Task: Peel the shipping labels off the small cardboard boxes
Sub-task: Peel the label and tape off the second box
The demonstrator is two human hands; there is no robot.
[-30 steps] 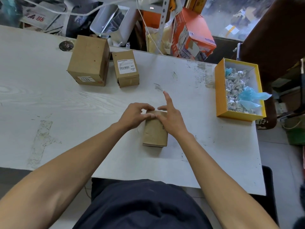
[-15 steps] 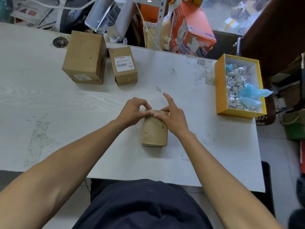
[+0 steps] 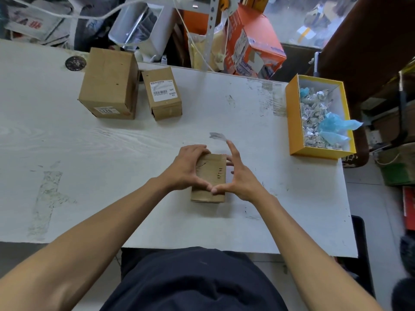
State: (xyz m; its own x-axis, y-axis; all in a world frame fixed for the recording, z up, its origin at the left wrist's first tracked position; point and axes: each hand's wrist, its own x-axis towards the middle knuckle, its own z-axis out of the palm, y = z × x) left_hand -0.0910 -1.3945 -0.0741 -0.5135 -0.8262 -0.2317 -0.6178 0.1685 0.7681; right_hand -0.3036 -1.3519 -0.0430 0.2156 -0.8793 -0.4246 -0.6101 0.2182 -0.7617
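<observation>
A small cardboard box is held flat on the white worktop, near its front edge. It is gripped on its left side by the left hand, whose fingers are curled over the far left corner while the thumb lies across the top. The right side is held by the right hand, its thumb meeting the left thumb on the box top and its index finger raised and straight. A torn scrap of label is seen at that fingertip; whether it is stuck to it cannot be told. Farther right, a yellow box filled with crumpled label scraps is set at the worktop's edge. At the far left, a labelled small box is placed just beside a larger cardboard box.
</observation>
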